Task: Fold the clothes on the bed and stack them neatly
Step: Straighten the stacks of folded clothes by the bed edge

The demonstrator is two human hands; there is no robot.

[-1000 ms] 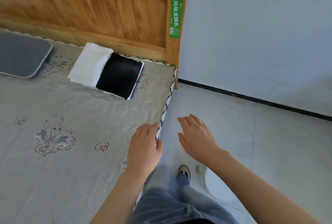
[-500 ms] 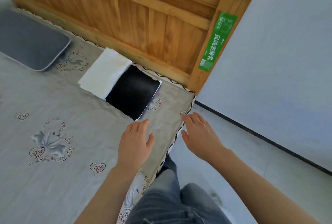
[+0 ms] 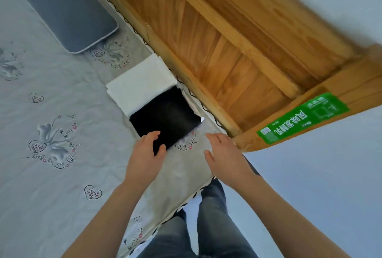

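A folded black garment (image 3: 166,116) lies on a folded white garment (image 3: 140,86) near the bed's far right corner, against the wooden headboard. My left hand (image 3: 147,152) reaches the black garment's near corner, fingers spread and relaxed over its edge, thumb on the cloth. My right hand (image 3: 224,155) hovers open above the sheet just right of the black garment, close to the bedpost.
The grey printed sheet (image 3: 51,175) covers the bed. A dark grey pillow (image 3: 68,16) lies at the head, left of the clothes. The wooden headboard (image 3: 217,47) and its post with a green sticker (image 3: 301,121) stand at right. White floor lies beyond the bed edge.
Both hands have moved forward from the bed's edge to the folded clothes. The left hand has come onto the black garment's corner. The view has tilted and come closer.
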